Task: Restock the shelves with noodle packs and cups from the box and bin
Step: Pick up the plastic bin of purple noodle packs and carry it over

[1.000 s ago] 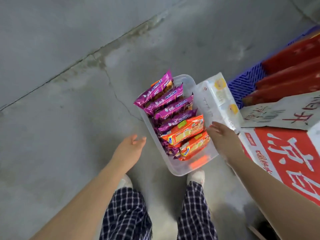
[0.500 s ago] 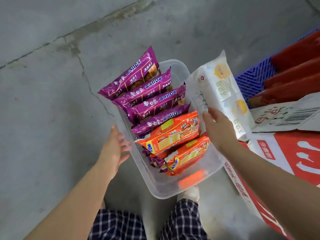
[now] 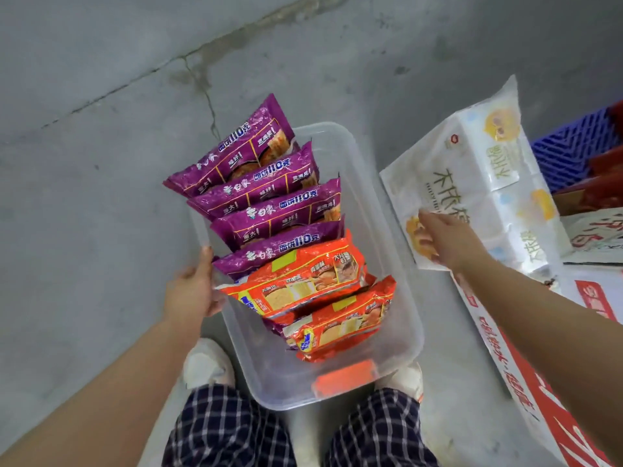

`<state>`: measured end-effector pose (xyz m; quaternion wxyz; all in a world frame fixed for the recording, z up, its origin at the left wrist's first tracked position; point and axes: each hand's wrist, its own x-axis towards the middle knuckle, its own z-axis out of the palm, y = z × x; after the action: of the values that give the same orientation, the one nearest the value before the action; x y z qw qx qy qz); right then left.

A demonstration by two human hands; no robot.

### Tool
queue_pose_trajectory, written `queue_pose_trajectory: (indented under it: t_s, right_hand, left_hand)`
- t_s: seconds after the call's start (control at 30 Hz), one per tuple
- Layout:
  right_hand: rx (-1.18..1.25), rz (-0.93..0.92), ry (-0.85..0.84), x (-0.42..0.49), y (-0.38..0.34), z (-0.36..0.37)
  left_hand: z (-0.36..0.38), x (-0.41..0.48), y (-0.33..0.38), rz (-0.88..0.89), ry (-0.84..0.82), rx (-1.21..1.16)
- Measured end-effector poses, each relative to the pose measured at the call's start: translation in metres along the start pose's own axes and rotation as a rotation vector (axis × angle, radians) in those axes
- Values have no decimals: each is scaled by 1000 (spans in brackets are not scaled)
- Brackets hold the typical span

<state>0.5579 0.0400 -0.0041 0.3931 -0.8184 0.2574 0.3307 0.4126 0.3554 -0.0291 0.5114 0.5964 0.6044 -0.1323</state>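
A clear plastic bin [image 3: 387, 210] stands on the floor between my feet. It holds several purple noodle packs [image 3: 269, 210] standing in a row and two orange noodle packs [image 3: 303, 284] at the near end. My left hand [image 3: 192, 291] grips the bin's left rim, thumb pointing up along the wall. My right hand [image 3: 445, 237] lies with fairly straight fingers on the lower left part of a white multi-pack [image 3: 478, 176], which leans on the red and white cardboard box [image 3: 526, 372] to the right of the bin.
A blue plastic crate [image 3: 573, 153] with red cartons sits at the far right behind the box. Grey concrete floor with a crack [image 3: 202, 92] lies to the left and beyond the bin. My white shoes [image 3: 209, 365] flank the bin's near end.
My left hand came in and took the bin's left rim. My right hand left the bin's right side and went onto the white multi-pack, which now stands apart from the bin. The view has come closer.
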Motion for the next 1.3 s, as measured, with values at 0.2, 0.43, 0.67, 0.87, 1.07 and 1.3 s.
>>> queue_pose_trajectory:
  t_s: [0.2,0.43,0.67,0.87,1.07,1.3]
  right_hand:
    - [249,105,-170,-6,-7,54]
    - [-216,-86,-69,-26,-33,76]
    - [1,47,-61,-62,-54,54]
    - [40,58,-229,-143,-157,12]
    - [-64,-104,-305,-284,-309,-20]
    - [-31,-352,-182,-464,-456,-35]
  left_hand:
    - [-35,2,-15,-83,-152,-69]
    - [-43,0,-9,-91,-165,-5]
    - [-92,-24,30,-47,-181,-1]
    - [-181,-83,100,-57,-186,-121]
    - [-301,-175,198,-83,-160,-304]
    - [-475,-293,326,242,-220,-276]
